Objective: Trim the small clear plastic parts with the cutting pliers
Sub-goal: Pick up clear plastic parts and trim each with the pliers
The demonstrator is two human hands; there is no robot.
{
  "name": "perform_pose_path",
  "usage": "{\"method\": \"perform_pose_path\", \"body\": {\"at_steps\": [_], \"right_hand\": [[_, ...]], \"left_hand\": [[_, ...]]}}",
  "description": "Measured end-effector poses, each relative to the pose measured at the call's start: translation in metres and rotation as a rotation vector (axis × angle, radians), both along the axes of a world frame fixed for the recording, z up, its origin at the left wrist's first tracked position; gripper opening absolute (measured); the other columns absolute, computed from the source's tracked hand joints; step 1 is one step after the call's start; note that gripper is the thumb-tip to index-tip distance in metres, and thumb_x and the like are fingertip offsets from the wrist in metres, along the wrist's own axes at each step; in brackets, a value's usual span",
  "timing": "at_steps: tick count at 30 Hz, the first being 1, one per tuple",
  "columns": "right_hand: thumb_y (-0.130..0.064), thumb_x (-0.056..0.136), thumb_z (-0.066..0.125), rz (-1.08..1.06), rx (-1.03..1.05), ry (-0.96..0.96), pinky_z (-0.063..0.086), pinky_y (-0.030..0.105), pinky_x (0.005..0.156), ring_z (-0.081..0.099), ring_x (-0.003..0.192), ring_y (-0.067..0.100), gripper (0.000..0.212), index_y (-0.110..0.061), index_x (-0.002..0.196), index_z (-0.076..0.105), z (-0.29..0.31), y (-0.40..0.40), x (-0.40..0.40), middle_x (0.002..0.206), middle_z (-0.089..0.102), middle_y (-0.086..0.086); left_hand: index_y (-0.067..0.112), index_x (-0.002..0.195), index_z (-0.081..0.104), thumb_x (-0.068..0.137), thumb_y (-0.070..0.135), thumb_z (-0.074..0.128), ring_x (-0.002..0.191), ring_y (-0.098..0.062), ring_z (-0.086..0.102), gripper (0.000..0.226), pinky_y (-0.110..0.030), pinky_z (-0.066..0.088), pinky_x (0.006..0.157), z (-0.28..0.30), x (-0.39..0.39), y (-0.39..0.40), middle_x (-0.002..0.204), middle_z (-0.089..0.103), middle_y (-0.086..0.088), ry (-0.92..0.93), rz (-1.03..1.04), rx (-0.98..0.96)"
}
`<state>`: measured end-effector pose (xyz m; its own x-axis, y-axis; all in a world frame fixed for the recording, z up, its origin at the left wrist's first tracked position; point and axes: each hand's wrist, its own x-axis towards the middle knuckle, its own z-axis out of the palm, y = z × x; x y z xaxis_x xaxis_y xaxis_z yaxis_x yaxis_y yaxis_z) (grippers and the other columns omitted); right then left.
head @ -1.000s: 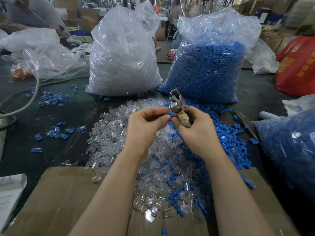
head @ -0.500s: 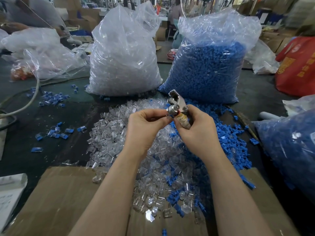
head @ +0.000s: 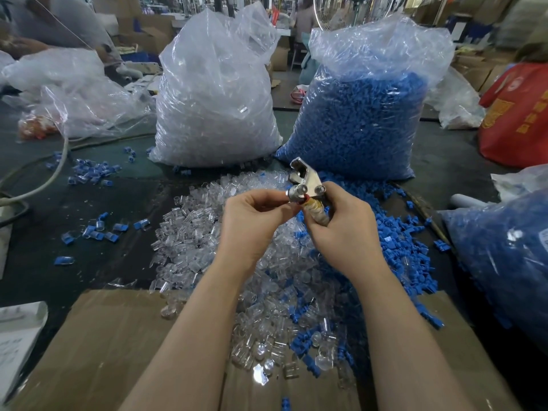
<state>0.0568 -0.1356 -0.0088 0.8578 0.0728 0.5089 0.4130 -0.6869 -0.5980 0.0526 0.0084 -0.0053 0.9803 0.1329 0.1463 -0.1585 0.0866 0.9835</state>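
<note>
A: What stands at the back of the desk [head: 98, 209]?
B: Two tall bags side by side: a clear bag [head: 216, 96] on the left, a blue-filled bag [head: 358, 120] on the right.

A: And at the edges?
B: A red bag [head: 516, 114] far right, a crumpled bag [head: 74, 93] far left, a hose [head: 44, 179] curving beside it.

A: Nearer the camera?
B: Cardboard [head: 98, 351] along the front edge, a paper sheet [head: 17, 336] at its left. Blue parts [head: 406, 250] lie heaped on the right, with a few strays on the left.
</note>
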Motion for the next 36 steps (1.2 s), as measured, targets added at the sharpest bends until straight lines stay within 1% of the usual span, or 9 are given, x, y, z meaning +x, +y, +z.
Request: {"method": "perform_pose_path", "body": {"at_steps": [2, 5, 9, 14, 20, 24, 27, 30, 36], "right_hand": [[-0.023, 0.086, 0.066, 0.019, 0.061, 0.056, 0.041, 0.033, 0.054, 0.053, 0.062, 0.011, 0.014, -0.026, 0.08, 0.054, -0.001, -0.001, 0.001, 0.065, 0.058, -0.012], [-0.03, 0.087, 0.067, 0.056, 0.14, 0.165, 0.045, 0.033, 0.06, 0.054, 0.064, 0.008, 0.009, -0.028, 0.083, 0.059, 0.0, -0.006, 0.004, 0.071, 0.062, -0.014], [-0.029, 0.087, 0.069, 0.07, 0.096, 0.268, 0.048, 0.039, 0.064, 0.056, 0.066, 0.013, 0.01, -0.023, 0.084, 0.061, 0.002, -0.013, 0.005, 0.071, 0.063, -0.008], [-0.025, 0.087, 0.067, 0.119, 0.04, 0.347, 0.036, 0.034, 0.056, 0.042, 0.054, 0.009, 0.019, -0.023, 0.075, 0.052, 0.0, -0.012, 0.005, 0.063, 0.053, -0.005], [-0.025, 0.086, 0.068, 0.144, 0.016, 0.358, 0.04, 0.035, 0.058, 0.048, 0.06, 0.015, 0.02, -0.025, 0.076, 0.05, 0.0, -0.01, 0.006, 0.067, 0.056, -0.004], [-0.024, 0.086, 0.067, 0.137, -0.019, 0.347, 0.043, 0.039, 0.059, 0.051, 0.062, 0.019, 0.017, -0.024, 0.079, 0.052, -0.001, -0.01, 0.006, 0.07, 0.058, -0.002], [-0.023, 0.086, 0.064, 0.129, -0.036, 0.346, 0.047, 0.045, 0.065, 0.056, 0.069, 0.025, 0.011, -0.019, 0.085, 0.055, 0.0, -0.009, 0.005, 0.074, 0.061, 0.001], [-0.02, 0.086, 0.06, 0.114, -0.069, 0.346, 0.051, 0.047, 0.071, 0.058, 0.075, 0.025, 0.006, -0.016, 0.091, 0.058, 0.001, -0.01, 0.004, 0.08, 0.064, 0.001], [-0.013, 0.08, 0.057, 0.078, -0.121, 0.323, 0.051, 0.046, 0.069, 0.057, 0.074, 0.025, 0.012, -0.016, 0.092, 0.059, 0.002, -0.009, 0.002, 0.081, 0.065, 0.002]], "left_hand": [[0.015, 0.078, 0.074, 0.08, -0.006, 0.074, 0.068, -0.002, 0.067, 0.021, -0.014, 0.052, 0.067, -0.001, 0.0, 0.002, 0.069, 0.073, 0.005, -0.004, -0.002, -0.019], [0.016, 0.087, 0.075, 0.08, -0.001, 0.076, 0.077, -0.008, 0.069, 0.018, -0.017, 0.053, 0.071, -0.002, 0.001, 0.006, 0.081, 0.076, 0.0, 0.001, 0.02, -0.057], [0.011, 0.092, 0.071, 0.08, -0.004, 0.075, 0.082, -0.015, 0.069, 0.02, -0.022, 0.056, 0.073, -0.001, 0.003, 0.008, 0.088, 0.075, -0.008, 0.001, 0.072, -0.174], [0.008, 0.095, 0.068, 0.081, -0.007, 0.073, 0.085, -0.018, 0.068, 0.021, -0.028, 0.058, 0.079, -0.001, 0.003, 0.008, 0.09, 0.073, -0.011, -0.023, 0.082, -0.192], [0.011, 0.093, 0.068, 0.08, -0.01, 0.071, 0.075, -0.004, 0.068, 0.025, -0.018, 0.055, 0.07, -0.001, 0.004, 0.007, 0.077, 0.074, 0.004, -0.072, 0.031, -0.148], [0.012, 0.091, 0.068, 0.079, -0.009, 0.072, 0.077, -0.007, 0.07, 0.025, -0.019, 0.054, 0.069, -0.001, 0.004, 0.007, 0.08, 0.075, 0.001, -0.072, 0.023, -0.153], [0.013, 0.092, 0.068, 0.08, -0.01, 0.072, 0.076, -0.007, 0.071, 0.026, -0.018, 0.054, 0.068, 0.0, 0.004, 0.007, 0.079, 0.076, 0.0, -0.061, 0.001, -0.16], [0.011, 0.095, 0.068, 0.081, -0.01, 0.07, 0.076, -0.007, 0.071, 0.025, -0.018, 0.056, 0.068, 0.0, 0.003, 0.007, 0.08, 0.077, 0.0, -0.055, -0.015, -0.167], [0.011, 0.098, 0.069, 0.08, -0.008, 0.071, 0.077, -0.009, 0.072, 0.026, -0.018, 0.056, 0.068, 0.0, 0.003, 0.007, 0.082, 0.077, -0.001, -0.043, -0.031, -0.199]]}}
